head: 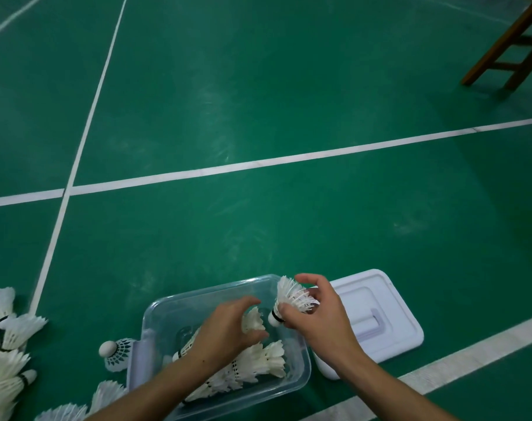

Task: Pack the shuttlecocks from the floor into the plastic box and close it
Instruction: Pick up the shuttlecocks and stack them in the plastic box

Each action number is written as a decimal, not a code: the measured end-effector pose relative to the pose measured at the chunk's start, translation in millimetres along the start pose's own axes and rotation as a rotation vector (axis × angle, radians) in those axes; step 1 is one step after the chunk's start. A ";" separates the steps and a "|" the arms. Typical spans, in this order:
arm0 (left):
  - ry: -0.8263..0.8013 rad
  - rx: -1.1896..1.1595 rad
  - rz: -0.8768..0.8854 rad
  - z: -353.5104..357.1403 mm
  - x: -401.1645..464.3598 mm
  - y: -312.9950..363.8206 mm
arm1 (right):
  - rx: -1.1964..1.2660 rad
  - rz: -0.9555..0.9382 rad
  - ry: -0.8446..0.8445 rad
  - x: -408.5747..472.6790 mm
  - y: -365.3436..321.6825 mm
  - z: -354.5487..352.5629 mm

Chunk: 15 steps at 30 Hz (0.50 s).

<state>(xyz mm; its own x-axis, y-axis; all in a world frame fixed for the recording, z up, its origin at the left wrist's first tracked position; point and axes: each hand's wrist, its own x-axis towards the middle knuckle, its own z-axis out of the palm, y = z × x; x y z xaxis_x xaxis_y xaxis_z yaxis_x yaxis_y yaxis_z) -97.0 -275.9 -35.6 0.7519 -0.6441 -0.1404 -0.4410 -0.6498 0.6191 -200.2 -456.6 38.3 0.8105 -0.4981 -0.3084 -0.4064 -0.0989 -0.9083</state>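
Two shuttlecocks are in hand over the open plastic box (155, 314). The right hand (316, 314) has thumb and fingers clamped on a shuttlecock (292, 296), cork pointing down and left, feathers fanned up past the fingertips. Just left of it, the left hand (228, 326) curls its fingers around a second shuttlecock (252, 319), closed on it loosely. Below both hands, a row of packed shuttlecocks (252, 364) lies on the box floor. To the right of the right hand, the white lid (377, 302) rests flat on the green floor (258, 101). Far left of the left hand, loose shuttlecocks (6, 344) wait on the court. The step looks like mid-packing: next, both held ones need lowering into the box and releasing, then reaching left for more.
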 end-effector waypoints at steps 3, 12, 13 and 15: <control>-0.001 0.124 -0.019 10.6 6.3 0.9 | 0.002 -0.005 0.006 0.0 -0.8 -0.9; -0.007 0.206 0.023 11.4 11.3 -0.3 | -0.097 -0.041 0.034 -7.1 -8.3 1.8; -0.008 0.173 0.026 8.9 10.1 -2.7 | -0.112 -0.046 0.042 -7.8 -9.2 4.1; 0.005 0.104 0.025 1.9 5.9 -7.0 | -0.147 -0.056 0.055 -9.2 -9.8 10.6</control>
<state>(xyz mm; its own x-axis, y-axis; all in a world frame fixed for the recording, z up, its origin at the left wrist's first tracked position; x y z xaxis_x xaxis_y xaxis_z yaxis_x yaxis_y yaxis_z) -90.4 -275.8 -42.3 0.7426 -0.6585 -0.1222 -0.5077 -0.6724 0.5386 -199.2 -441.8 47.0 0.8108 -0.5342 -0.2392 -0.4221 -0.2506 -0.8712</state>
